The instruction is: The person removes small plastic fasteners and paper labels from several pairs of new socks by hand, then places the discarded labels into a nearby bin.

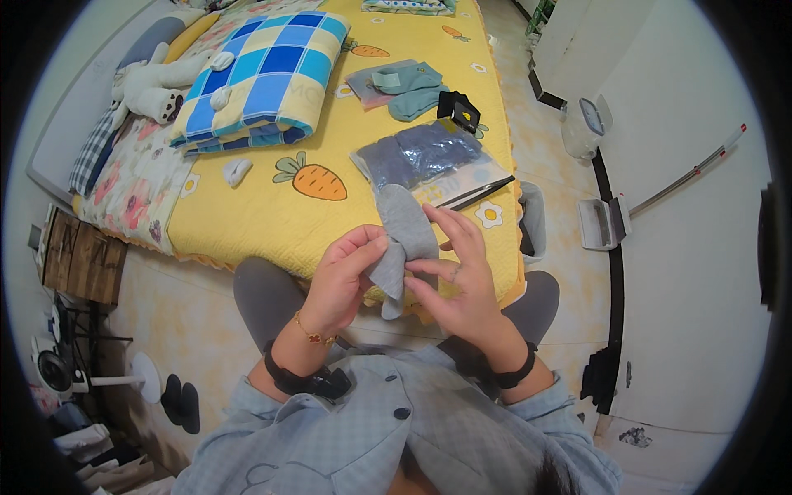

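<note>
Both hands hold a folded grey cloth piece (408, 223), likely a sock, above the bed's front edge. The thumb and fingers of my left hand (349, 272) pinch its left side. My right hand (461, 272) grips its lower right part between thumb and a finger, the other fingers spread. Beyond the hands, a clear plastic bag with dark blue fabric (421, 151) lies on the yellow quilt (247, 204). Teal socks (411, 93) and a black item with a yellow mark (459, 111) lie farther back. A small whitish cloth bundle (236, 171) rests at left.
A folded blue checked quilt (278, 59) carries two small white bundles, beside a white plush bear (145, 86). A grey bin (533, 219) stands by the bed's right side. A broom (680, 176) leans at the wall. Black slippers (180, 403) and a fan (54, 370) are at lower left.
</note>
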A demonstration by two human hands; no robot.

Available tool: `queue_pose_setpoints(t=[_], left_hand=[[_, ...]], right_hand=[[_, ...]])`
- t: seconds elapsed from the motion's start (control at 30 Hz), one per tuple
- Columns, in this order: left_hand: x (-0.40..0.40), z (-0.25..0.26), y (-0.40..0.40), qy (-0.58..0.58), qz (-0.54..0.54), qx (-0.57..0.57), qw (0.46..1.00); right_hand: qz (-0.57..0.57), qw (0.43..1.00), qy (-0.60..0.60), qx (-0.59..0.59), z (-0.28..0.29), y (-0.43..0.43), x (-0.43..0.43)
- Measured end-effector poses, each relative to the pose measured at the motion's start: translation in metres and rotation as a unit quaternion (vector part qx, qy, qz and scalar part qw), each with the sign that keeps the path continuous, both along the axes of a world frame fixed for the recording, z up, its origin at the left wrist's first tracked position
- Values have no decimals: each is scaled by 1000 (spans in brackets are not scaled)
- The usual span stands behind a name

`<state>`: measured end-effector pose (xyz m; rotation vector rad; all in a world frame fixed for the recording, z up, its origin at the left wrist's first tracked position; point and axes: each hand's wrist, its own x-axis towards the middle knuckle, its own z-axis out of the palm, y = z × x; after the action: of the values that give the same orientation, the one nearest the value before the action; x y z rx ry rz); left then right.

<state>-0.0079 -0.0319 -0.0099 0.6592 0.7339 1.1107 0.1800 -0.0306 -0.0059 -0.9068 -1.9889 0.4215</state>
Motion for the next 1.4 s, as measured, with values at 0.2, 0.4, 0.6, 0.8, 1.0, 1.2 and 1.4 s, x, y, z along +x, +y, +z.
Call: queue_pose_setpoints(t=[0.2,0.4,0.6,0.8,1.0,1.2,1.4], left_hand=[[3,1,-1,-23,-7,-10,1000],[3,-8,6,-125,-41,-15,991],[1,-28,11,-292,-54,-106,949],[2,-37,15,-352,-96,-124,923],[5,-51,20,-416,-140,-108,892],[1,-45,27,-321,-116,-134,930],[-29,-23,41,-214,-57,-45,974]], right_hand=[[-2,999,33,-12,-4,2,-1],[-5,998,55,-23,-9,2,-2],[47,964,187,-185,-24,1,-5],[66,963,189,-182,-28,6,-4],[77,960,188,-193,-28,11,-4],[93,958,175,-206,-26,20,6],[-36,988,114,-102,-30,51,37]])
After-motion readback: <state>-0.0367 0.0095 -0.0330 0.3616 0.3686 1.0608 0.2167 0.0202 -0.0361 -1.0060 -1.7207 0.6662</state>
